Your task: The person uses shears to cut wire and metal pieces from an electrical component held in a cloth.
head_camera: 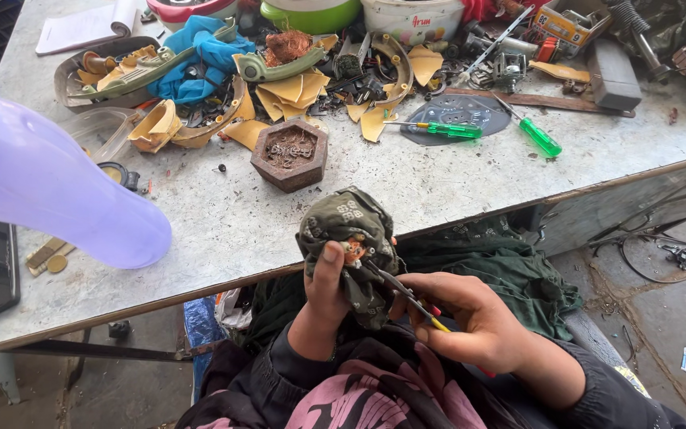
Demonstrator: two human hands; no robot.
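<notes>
Cloth-wrapped part (348,238) sits clasped in left hand (325,295); right hand (470,318) pinches screwdriver (406,295) against it.

1. Bright, even daylight across the desk (454,183); shadows soft and short.
2. Lilac plastic piece (49,187) at left looms large, blurred, faintly glaring.
3. Centre sharp; edges bend slightly, under the desk dim.

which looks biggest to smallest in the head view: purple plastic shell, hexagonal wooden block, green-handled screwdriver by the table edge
1. purple plastic shell, though it sits nearest the camera, so its lead may be inflated.
2. hexagonal wooden block.
3. green-handled screwdriver, similar in length to the block but far slimmer.
</notes>
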